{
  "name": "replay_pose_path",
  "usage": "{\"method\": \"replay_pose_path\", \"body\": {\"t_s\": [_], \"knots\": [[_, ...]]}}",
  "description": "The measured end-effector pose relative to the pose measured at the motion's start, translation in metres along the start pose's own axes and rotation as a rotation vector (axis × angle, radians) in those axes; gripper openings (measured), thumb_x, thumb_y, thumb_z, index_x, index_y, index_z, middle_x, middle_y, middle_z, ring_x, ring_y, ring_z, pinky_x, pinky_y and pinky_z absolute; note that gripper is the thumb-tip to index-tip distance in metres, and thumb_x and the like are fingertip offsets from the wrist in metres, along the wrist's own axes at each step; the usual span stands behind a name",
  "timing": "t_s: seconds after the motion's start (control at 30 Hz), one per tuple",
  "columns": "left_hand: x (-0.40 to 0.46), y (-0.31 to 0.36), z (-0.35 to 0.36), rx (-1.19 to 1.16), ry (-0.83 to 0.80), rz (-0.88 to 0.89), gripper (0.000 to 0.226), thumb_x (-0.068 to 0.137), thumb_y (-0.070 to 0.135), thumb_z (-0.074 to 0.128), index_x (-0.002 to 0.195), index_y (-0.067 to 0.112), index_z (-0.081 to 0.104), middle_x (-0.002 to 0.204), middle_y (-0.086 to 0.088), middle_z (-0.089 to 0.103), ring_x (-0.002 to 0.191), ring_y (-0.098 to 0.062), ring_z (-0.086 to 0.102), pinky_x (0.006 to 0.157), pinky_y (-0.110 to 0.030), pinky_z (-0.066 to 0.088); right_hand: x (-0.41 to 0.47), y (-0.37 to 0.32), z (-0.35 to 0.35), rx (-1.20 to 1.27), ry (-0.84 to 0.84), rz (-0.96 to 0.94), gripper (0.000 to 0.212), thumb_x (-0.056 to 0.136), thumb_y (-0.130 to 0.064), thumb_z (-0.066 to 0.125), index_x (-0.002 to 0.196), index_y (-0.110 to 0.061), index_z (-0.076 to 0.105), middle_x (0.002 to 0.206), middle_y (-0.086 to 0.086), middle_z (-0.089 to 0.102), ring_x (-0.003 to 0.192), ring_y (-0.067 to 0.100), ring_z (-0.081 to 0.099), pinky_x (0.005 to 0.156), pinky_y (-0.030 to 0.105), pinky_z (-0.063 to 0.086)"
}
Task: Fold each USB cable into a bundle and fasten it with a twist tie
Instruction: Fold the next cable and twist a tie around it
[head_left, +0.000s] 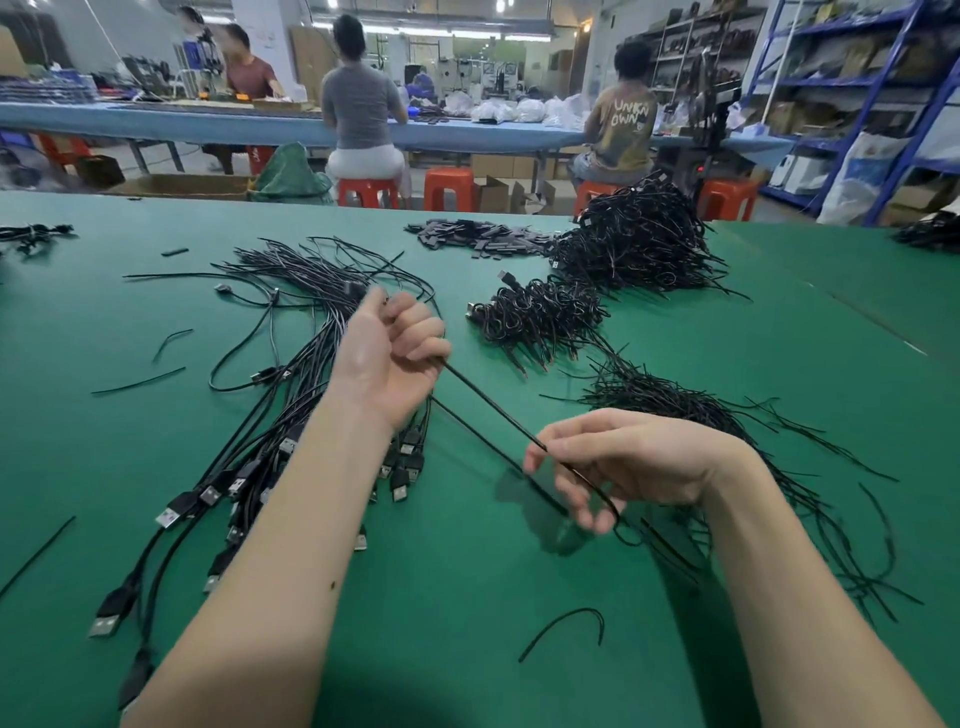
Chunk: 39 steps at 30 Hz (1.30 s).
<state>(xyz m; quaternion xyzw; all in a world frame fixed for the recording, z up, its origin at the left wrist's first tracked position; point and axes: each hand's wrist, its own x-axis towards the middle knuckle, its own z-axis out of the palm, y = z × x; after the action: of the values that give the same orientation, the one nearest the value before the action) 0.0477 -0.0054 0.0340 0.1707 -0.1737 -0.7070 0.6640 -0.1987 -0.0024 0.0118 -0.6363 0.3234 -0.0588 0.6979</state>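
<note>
We held one black cable (488, 400) up over the green table (467, 597) with both hands. Our left hand (392, 358) was a fist, fingers curled tight round the far end of the cable. Our right hand (618, 462) pinched the near part between thumb and fingers, and the cable ran straight and tight between the two hands — then it looped under the right fingers. On the left lay loose cables (291, 374), their plugs pointing near us. On the right lay a heap of thin ties (701, 410). Farther off sat tied bundles (540, 317) and a big pile (639, 239) behind them. Far away, people sat on red stools (449, 189) at a blue bench (208, 127).
</note>
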Motion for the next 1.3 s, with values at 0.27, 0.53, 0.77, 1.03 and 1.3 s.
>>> {"method": "replay_pose_path", "body": {"t_s": [0.27,0.53,0.77,1.03,1.3], "knots": [[-0.011,-0.009,0.003,0.74,-0.353,-0.241,0.05,0.106,0.037,0.034,0.06,0.02,0.044,0.049,0.008,0.033,0.038,-0.007,0.03,0.036,-0.016,0.024,0.022,0.005,-0.015,-0.172,1.082,-0.128,0.012,0.088,-0.036,0.077,0.091,-0.024,0.073,0.074,-0.004,0.063,0.052,0.006,0.048,0.053,0.02,0.041],[0.0,-0.056,0.006,1.051,-0.025,-0.097,0.049,0.111,0.031,0.024,0.118,0.004,0.064,0.121,-0.018,0.069,0.1,-0.02,0.071,0.095,-0.032,0.055,0.018,-0.031,0.01,0.122,0.618,-0.516,0.012,0.098,-0.016,0.059,0.093,-0.026,0.063,0.097,-0.006,0.076,0.053,0.009,0.052,0.041,0.015,0.031],[-0.004,-0.029,0.005,0.318,-0.244,-0.165,0.055,0.108,0.028,0.025,0.12,-0.009,0.064,0.125,-0.025,0.065,0.113,-0.032,0.067,0.09,-0.034,0.058,0.026,-0.004,0.017,0.116,0.262,-0.143,0.011,0.1,-0.019,0.06,0.094,-0.02,0.05,0.066,0.002,0.058,0.06,0.017,0.054,0.055,0.024,0.04],[-0.017,-0.021,0.008,0.865,-0.523,-0.416,0.051,0.098,0.037,0.038,0.1,0.006,0.078,0.106,-0.016,0.075,0.062,-0.013,0.071,0.046,-0.014,0.044,0.025,-0.005,0.004,-0.666,0.957,-0.333,0.024,0.074,-0.024,0.074,0.086,-0.027,0.054,0.066,-0.008,0.063,0.06,0.009,0.052,0.063,0.029,0.045],[-0.002,-0.044,0.008,1.565,-0.188,-0.103,0.047,0.108,0.032,0.03,0.115,0.005,0.068,0.118,-0.008,0.071,0.089,-0.02,0.075,0.077,-0.029,0.061,0.025,-0.015,0.01,-0.892,1.299,-0.496,0.019,0.082,-0.028,0.072,0.089,-0.029,0.055,0.075,-0.015,0.063,0.074,0.009,0.054,0.067,0.03,0.038]]}}
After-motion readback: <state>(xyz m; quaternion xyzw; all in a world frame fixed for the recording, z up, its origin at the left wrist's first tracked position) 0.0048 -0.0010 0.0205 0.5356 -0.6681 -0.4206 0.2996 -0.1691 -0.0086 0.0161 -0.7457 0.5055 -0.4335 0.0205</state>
